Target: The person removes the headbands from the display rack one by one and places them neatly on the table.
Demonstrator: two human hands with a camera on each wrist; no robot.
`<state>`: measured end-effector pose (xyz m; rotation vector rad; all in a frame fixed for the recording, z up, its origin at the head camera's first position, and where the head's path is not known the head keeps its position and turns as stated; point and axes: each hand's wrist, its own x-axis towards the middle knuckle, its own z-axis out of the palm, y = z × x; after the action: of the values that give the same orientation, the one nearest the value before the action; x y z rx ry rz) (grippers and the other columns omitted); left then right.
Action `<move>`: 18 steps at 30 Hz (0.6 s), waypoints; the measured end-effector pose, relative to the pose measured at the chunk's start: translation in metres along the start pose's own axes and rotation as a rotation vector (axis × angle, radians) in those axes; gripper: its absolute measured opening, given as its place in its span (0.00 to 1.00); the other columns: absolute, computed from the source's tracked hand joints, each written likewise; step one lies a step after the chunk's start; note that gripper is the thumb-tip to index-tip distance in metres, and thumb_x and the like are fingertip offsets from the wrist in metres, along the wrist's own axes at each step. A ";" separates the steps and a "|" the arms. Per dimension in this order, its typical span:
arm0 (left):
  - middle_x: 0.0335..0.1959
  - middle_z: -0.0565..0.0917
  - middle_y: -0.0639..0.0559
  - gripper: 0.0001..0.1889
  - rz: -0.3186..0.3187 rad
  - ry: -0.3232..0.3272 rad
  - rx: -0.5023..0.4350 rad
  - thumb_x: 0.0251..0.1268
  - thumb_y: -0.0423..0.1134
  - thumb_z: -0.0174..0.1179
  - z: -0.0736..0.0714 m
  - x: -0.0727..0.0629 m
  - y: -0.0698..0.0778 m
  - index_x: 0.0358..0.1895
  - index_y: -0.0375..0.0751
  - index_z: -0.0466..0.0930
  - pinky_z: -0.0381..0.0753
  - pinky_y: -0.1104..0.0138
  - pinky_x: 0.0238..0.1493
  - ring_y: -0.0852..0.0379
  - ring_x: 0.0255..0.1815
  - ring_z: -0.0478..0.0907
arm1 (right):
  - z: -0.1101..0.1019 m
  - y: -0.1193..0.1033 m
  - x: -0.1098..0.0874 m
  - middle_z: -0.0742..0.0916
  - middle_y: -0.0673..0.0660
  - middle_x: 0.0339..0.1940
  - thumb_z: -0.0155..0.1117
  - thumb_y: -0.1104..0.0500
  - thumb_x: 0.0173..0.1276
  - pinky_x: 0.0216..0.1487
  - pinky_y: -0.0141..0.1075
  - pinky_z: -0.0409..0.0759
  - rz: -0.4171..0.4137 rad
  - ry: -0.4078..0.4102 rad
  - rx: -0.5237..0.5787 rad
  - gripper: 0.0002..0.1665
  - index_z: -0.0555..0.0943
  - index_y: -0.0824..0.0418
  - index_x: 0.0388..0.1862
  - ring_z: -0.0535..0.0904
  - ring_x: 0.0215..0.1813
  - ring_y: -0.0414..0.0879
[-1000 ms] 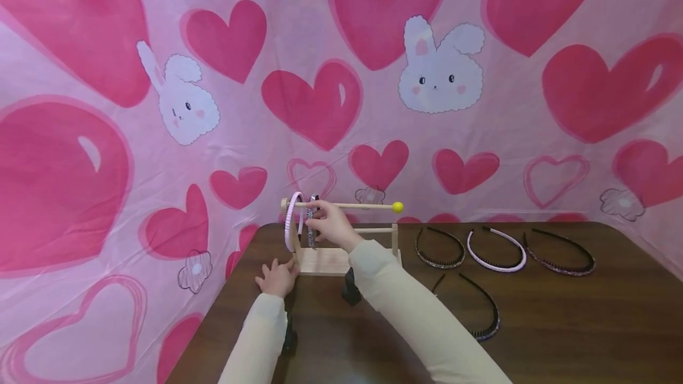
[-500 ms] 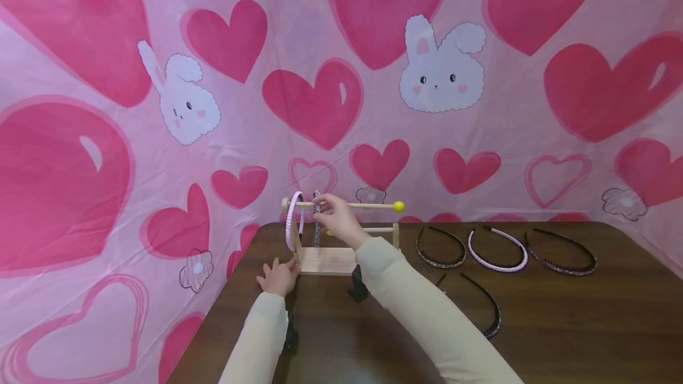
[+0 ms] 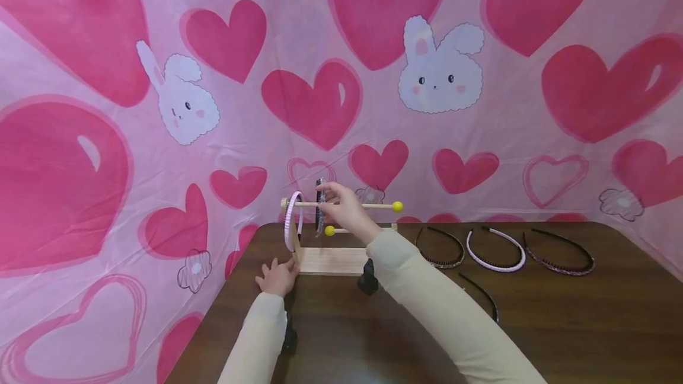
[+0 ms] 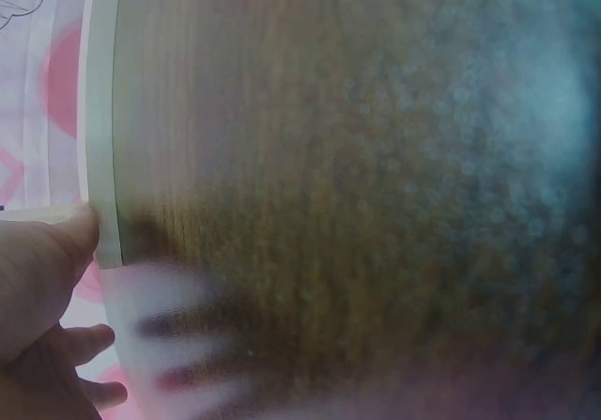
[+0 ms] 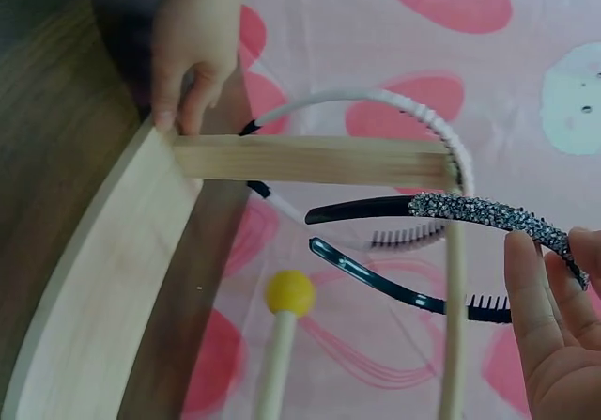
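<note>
A black headband with a silver glittery covering (image 5: 498, 215) is pinched between the thumb and fingers of my right hand (image 3: 347, 209). Its two ends lie on either side of the stand's upper rod (image 5: 455, 345), so it goes around the rod. My left hand (image 3: 278, 278) rests on the table with fingers spread, touching the left end of the wooden stand's base (image 3: 331, 259). In the left wrist view the thumb (image 4: 80, 237) lies against a pale wooden edge. A pink ribbed headband (image 3: 290, 224) hangs at the rod's left end, by the upright (image 5: 319, 160).
The upper rod ends in a yellow ball (image 3: 397, 207); a lower rod has another yellow ball (image 3: 329, 231). To the right lie a dark headband (image 3: 448, 264), a pink one (image 3: 496, 266) and another dark one (image 3: 565, 268). A nearer headband (image 3: 488, 298) is partly behind the right sleeve.
My right hand has moved up and slightly right with the glittery headband, uncovering the lower rod's yellow ball. The left hand and the pink headband stay where they were.
</note>
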<state>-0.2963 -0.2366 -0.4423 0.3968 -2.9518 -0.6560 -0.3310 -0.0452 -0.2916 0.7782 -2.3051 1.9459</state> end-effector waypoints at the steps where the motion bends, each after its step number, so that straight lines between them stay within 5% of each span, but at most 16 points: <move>1: 0.64 0.59 0.28 0.23 0.004 0.004 0.002 0.66 0.46 0.53 0.000 0.000 0.000 0.62 0.44 0.71 0.44 0.32 0.55 0.24 0.64 0.47 | -0.002 -0.002 0.000 0.78 0.61 0.42 0.59 0.70 0.62 0.29 0.36 0.81 0.001 -0.001 0.004 0.22 0.75 0.61 0.56 0.79 0.36 0.50; 18: 0.63 0.61 0.28 0.22 0.013 0.017 0.013 0.67 0.47 0.51 0.000 -0.004 0.001 0.62 0.47 0.71 0.46 0.32 0.54 0.25 0.63 0.49 | -0.042 -0.016 -0.010 0.78 0.62 0.41 0.59 0.70 0.62 0.35 0.44 0.81 -0.036 0.015 0.005 0.23 0.73 0.64 0.58 0.79 0.37 0.52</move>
<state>-0.2931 -0.2349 -0.4416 0.3814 -2.9415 -0.6287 -0.3283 -0.0037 -0.2705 0.7975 -2.2625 1.9367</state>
